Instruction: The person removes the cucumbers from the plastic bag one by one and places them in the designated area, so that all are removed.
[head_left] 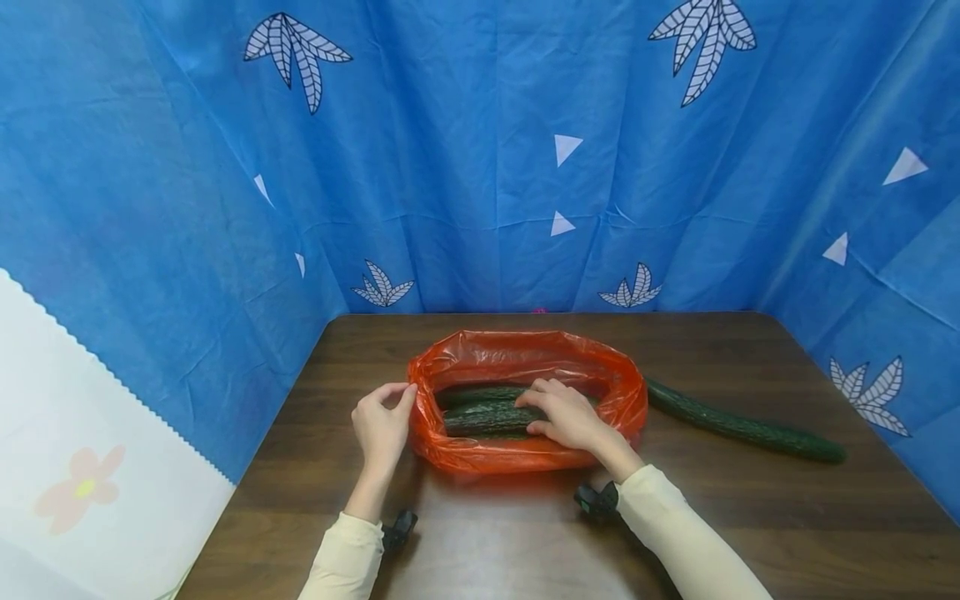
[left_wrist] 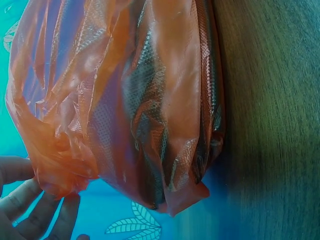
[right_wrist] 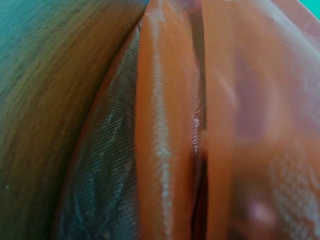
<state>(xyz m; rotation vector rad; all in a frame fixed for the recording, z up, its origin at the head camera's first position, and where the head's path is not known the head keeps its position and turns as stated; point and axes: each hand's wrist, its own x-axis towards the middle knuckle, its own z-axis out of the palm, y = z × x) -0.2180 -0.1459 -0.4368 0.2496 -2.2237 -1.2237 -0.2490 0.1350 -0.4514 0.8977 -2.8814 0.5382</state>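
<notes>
A red plastic bag (head_left: 465,458) lies with its mouth spread wide, several dark green cucumbers (head_left: 480,417) inside. The left hand (head_left: 381,425) pinches the bag's left rim between thumb and fingers; in the left wrist view, the fingers of that hand (left_wrist: 40,210) hold bunched plastic of the bag (left_wrist: 65,165). Reaching over the near rim, the right hand (head_left: 570,417) has its curved fingers on a cucumber in the bag. The right wrist view shows the bag's side (right_wrist: 165,125) close up, and the right hand is out of sight there.
One more cucumber (head_left: 750,429) lies outside the bag on the brown wooden table (head_left: 480,533), to the right. A blue curtain (head_left: 465,167) with leaf prints stands behind the table and along its sides. White cloth (head_left: 75,417) hangs at the left.
</notes>
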